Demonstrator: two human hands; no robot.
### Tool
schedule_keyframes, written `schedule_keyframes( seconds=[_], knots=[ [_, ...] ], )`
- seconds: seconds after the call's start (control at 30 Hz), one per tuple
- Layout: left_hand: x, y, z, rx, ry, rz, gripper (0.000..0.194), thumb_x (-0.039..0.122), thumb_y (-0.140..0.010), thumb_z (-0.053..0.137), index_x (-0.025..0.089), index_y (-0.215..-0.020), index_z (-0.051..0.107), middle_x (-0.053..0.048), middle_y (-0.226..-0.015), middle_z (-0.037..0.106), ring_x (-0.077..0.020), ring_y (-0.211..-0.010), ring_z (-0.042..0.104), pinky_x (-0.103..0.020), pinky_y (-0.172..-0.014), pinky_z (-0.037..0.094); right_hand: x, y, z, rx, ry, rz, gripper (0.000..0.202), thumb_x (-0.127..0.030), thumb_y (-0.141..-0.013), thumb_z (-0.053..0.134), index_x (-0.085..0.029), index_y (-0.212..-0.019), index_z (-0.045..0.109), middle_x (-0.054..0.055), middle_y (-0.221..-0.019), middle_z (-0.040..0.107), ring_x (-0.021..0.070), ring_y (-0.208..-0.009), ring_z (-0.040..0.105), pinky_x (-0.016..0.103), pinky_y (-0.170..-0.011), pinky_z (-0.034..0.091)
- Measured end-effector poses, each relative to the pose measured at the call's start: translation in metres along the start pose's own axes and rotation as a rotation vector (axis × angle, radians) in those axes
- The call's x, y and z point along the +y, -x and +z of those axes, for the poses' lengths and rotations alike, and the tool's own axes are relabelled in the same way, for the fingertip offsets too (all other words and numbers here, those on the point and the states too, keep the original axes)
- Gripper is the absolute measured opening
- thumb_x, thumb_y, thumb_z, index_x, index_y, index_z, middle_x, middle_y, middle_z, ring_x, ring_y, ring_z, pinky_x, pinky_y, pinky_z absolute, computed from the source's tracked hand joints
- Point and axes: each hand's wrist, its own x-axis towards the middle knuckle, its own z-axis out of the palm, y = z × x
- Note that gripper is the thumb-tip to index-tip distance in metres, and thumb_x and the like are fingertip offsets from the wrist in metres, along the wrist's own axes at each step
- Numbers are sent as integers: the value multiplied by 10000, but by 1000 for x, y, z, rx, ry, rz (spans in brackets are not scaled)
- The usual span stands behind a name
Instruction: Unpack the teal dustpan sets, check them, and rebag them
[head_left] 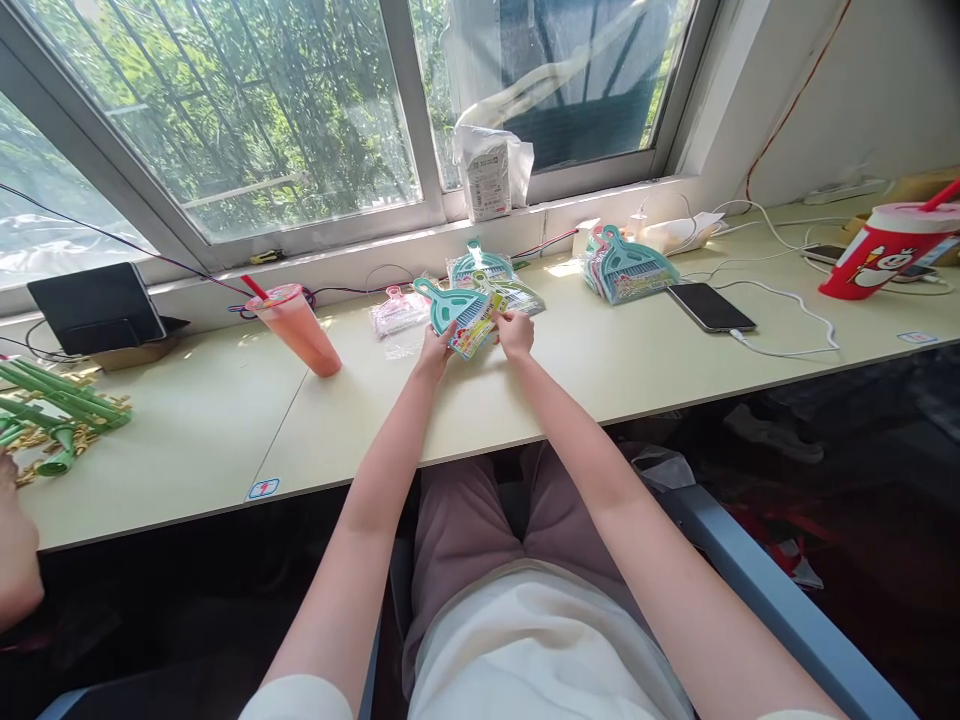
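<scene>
A small teal dustpan and brush set [450,308] with a colourful printed card is held up just above the table. My left hand [437,350] grips its lower left side, the fingers closed around the edge. On the other side, my right hand [516,334] pinches the right edge near the printed card. Right behind lie more sets: a pink one in clear wrap [397,312] to the left and a teal one [480,264] at the back. A stack of similar sets [634,268] stands farther right.
A phone [712,306] on a white cable lies to the right, with a red cup [874,258] beyond. Left are a pink drink cup [300,335], a tablet on a stand [97,308] and green sticks [64,400]. Another person's arm [16,550] shows at far left.
</scene>
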Motion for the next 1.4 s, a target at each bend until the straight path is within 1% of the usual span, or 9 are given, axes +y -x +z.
schedule_keyframes(
  seconds=[0.33,0.47,0.53,0.7,0.93,1.03,1.13,1.23,1.4],
  knots=[
    [3,11,14,-10,-33,78,670,76,-569,880,192,-1101,490,-76,-1101,699,-255,-1044,700,-418,-929,589,-1,0,-1,75,144,23,312,-522,-979,512,-236,-948,630,51,-794,717,269,-920,680,403,-870,517],
    [6,7,11,26,50,152,600,79,-606,817,199,-1106,508,-70,-1093,700,-230,-1003,705,-401,-925,583,-7,2,1,110,46,76,410,-573,-1021,330,-246,-1148,543,72,-931,701,268,-946,677,438,-868,548],
    [7,6,9,25,97,172,586,91,-611,802,198,-1114,521,-69,-1095,699,-218,-996,704,-391,-937,572,-7,4,4,26,-70,116,374,-576,-994,420,-246,-1133,532,78,-1018,701,255,-989,674,393,-818,590],
    [7,8,6,-37,98,150,598,114,-589,815,194,-1117,546,-70,-1071,699,-227,-1002,694,-412,-965,549,-2,6,18,-188,-549,207,433,-333,-867,704,-246,-1238,499,77,-1271,665,185,-997,699,323,-790,640],
    [8,12,13,-143,-67,117,502,338,-729,824,210,-1147,577,-102,-1175,677,-264,-1095,668,-430,-956,548,0,-2,7,-171,-802,297,187,-52,-820,650,-172,-959,616,26,-901,744,139,-825,730,311,-886,632],
    [12,9,5,44,-275,179,355,511,-930,585,228,-1144,596,-133,-1258,646,-300,-1233,598,-468,-996,517,2,-6,2,-129,-803,267,230,-52,-773,709,-176,-943,617,25,-910,751,142,-805,736,324,-880,635],
    [14,8,-11,293,-636,351,265,375,-921,598,217,-1134,608,-151,-1401,570,-303,-1432,406,-483,-1195,303,5,-7,2,-88,-741,241,276,-72,-736,754,-181,-951,617,35,-943,754,162,-850,743,346,-877,640],
    [12,8,-25,330,-962,309,236,200,-806,672,190,-1038,635,-190,-1399,566,-346,-1472,332,-550,-1244,57,7,-6,2,-76,-703,250,285,-74,-737,746,-179,-972,624,37,-942,752,169,-875,743,341,-872,644],
    [10,6,-27,350,-1090,282,129,207,-793,689,184,-904,628,-201,-1275,630,-387,-1442,362,-604,-1222,-28,5,-3,3,-93,-713,248,270,-48,-765,694,-171,-995,627,29,-942,746,155,-844,737,332,-860,648]
  ],
)
